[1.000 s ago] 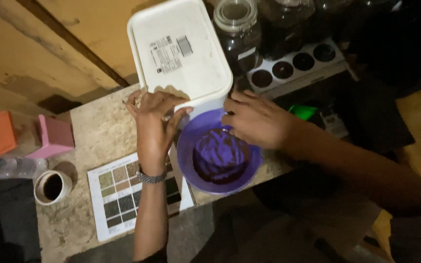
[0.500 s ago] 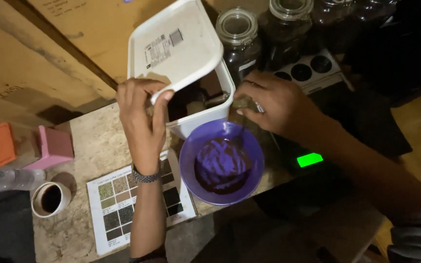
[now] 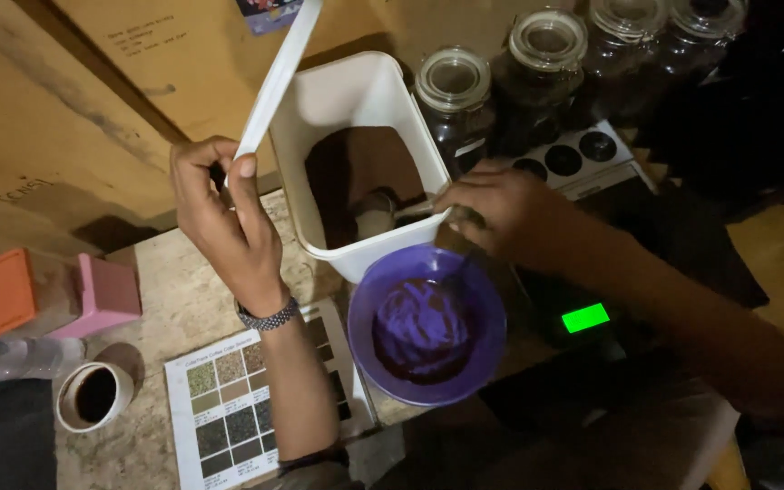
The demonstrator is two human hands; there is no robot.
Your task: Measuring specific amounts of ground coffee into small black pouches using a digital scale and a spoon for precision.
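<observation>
Your left hand [image 3: 224,213] was pinched shut on the lower edge of the white lid [image 3: 276,82], thumb and fingers clamped round it, and the lid stood tilted up on edge, rising away from your wrist toward the wall. Just to the right of that hand sat the white tub [image 3: 356,118], open at the top, with dark brown powder inside and a small scoop [image 3: 376,213] lying in it. Across the tub, your right hand [image 3: 501,209] was curled at the tub's near rim, fingers closed on something thin; what exactly it gripped I couldn't tell. Right below that hand sat the purple bowl [image 3: 428,327], smeared dark inside, touching the tub's front wall. Beyond the right hand stood the glass jars [image 3: 460,91] in a row, and below the forearm a green display [image 3: 585,318] glowed. Below your left wrist lay a colour chart [image 3: 229,408]; farther left, a cup [image 3: 93,396] of dark liquid, a pink box [image 3: 106,295] and an orange-lidded container [image 3: 2,295].
</observation>
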